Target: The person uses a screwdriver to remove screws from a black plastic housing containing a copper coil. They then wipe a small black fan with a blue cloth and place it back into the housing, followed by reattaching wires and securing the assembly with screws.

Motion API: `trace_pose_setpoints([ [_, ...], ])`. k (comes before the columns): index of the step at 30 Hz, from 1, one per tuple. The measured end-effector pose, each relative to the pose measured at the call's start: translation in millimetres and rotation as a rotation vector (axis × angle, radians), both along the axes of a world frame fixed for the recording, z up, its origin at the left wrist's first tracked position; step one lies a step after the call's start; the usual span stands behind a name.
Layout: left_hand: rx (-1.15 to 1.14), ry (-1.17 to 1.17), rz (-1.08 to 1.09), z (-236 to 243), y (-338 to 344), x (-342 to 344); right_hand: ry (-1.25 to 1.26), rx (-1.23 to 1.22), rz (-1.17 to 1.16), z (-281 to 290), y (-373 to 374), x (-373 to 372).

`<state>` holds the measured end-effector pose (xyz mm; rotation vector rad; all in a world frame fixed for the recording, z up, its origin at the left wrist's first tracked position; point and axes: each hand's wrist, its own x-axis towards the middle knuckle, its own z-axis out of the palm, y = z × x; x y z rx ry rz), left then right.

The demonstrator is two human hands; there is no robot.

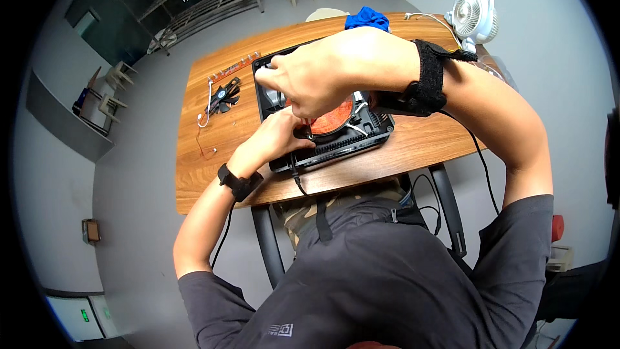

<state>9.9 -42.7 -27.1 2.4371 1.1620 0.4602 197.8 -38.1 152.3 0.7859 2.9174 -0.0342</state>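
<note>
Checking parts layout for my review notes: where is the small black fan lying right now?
In the head view, the small black fan lies on the wooden table, left of the opened black appliance, just below the narrow circuit strip, beyond the left hand.

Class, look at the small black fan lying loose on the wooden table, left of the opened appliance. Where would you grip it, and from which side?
Probably grip the small black fan by its outer frame edges, coming from above. It lies flat on the table, blades facing up, white wire trailing toward the person, so avoid blades and wire.

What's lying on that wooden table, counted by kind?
Opened black cooker base with copper coil: 1
Small black fan part: 1
Circuit board strip: 1
Blue cloth: 1
White desk fan: 1
Total: 5
</note>
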Motion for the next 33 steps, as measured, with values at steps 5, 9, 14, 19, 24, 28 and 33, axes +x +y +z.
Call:
trace_pose_setpoints([
  [5, 0.046, -0.03, -0.03, -6, 0, -3, 0.039, 0.145, 0.153, -14, 3, 0],
  [9, 0.02, -0.026, -0.018, -6, -2, -7, 0.193, 0.378, 0.335, -39, 11, 2],
  [14, -0.026, -0.093, 0.005, -3, -4, -2, 0.053, 0.061, -0.067, -18, -3, -2],
  [19, -0.093, 0.069, 0.05, -15, 4, -11, -0.035, 0.006, 0.074, -1, -9, -1],
  [24, -0.086, 0.141, 0.052, -20, 7, -15, 0.023, 0.087, 0.102, -18, -3, -6],
  [28, -0.235, 0.116, 0.124, 8, -5, -2, 0.017, 0.013, -0.064, -19, -10, -8],
  [33, 0.0, 0.026, 0.0, -12, 6, -8, 0.072, 0.034, 0.05, -10, -12, 5],
])
